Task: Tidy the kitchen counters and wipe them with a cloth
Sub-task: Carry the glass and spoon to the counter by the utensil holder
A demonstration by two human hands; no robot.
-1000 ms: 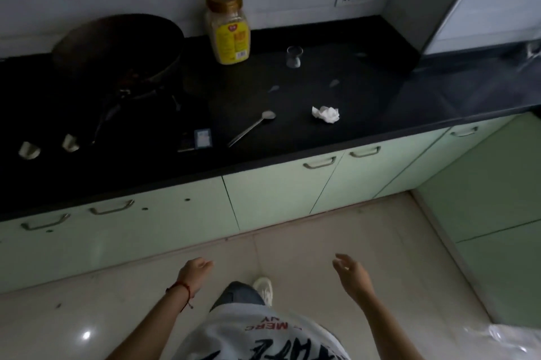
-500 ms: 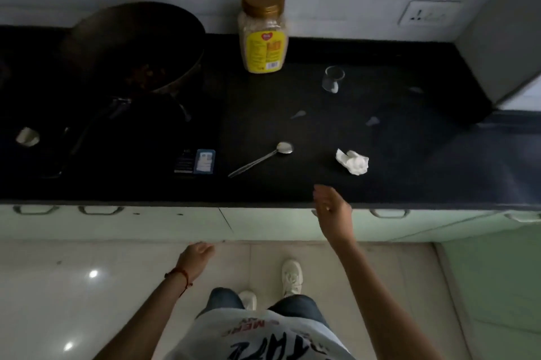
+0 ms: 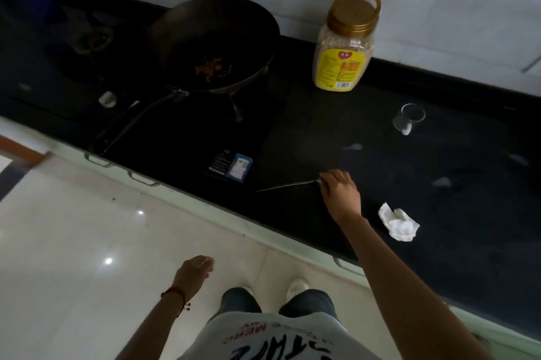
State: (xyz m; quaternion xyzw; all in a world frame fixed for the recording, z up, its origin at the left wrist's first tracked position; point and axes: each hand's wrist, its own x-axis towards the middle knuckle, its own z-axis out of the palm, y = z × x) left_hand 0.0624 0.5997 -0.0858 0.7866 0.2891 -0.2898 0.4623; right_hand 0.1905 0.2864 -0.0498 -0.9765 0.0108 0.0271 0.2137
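A black counter (image 3: 336,131) runs diagonally across the view. A metal spoon (image 3: 287,185) lies on it near the front edge, and my right hand (image 3: 341,194) has its fingertips closed on the spoon's bowl end. A crumpled white tissue (image 3: 398,225) sits just right of that hand. Further back stand a small clear glass (image 3: 409,118) and a tall jar with a gold lid and yellow label (image 3: 345,46). My left hand (image 3: 194,271) hangs over the floor with loose fingers, holding nothing.
A dark wok (image 3: 216,43) with food scraps sits on the stove at the left, its long handle (image 3: 131,125) pointing toward the counter edge. A small blue-and-black box (image 3: 232,167) lies by the spoon. Small white scraps (image 3: 442,182) dot the counter. Pale green cabinets (image 3: 140,178) run below.
I have stepped closer and the view has swung. My right hand moved forward from the counter edge onto the spoon's bowl end. The left hand stayed low.
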